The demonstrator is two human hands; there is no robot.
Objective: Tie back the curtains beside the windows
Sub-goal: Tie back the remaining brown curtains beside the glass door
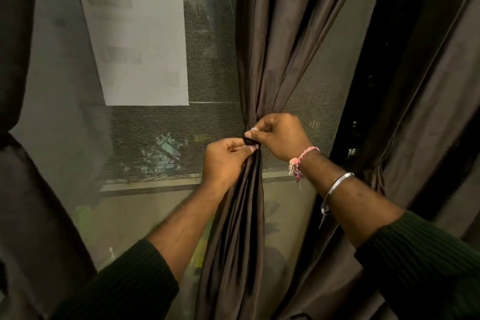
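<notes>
Dark sleeves [124,283] nearest, both hands' fingers [235,148] pinching tie [250,141] round gathered curtain [262,47], mesh window [207,86] behind

Nothing legible anywhere; only blurred grey patches on the white sheet [135,41] fixed to the window mesh [207,60].

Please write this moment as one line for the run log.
step: tying curtain | left hand: pinches tie | right hand: pinches tie | curtain: gathered at tie | window mesh: behind
</notes>
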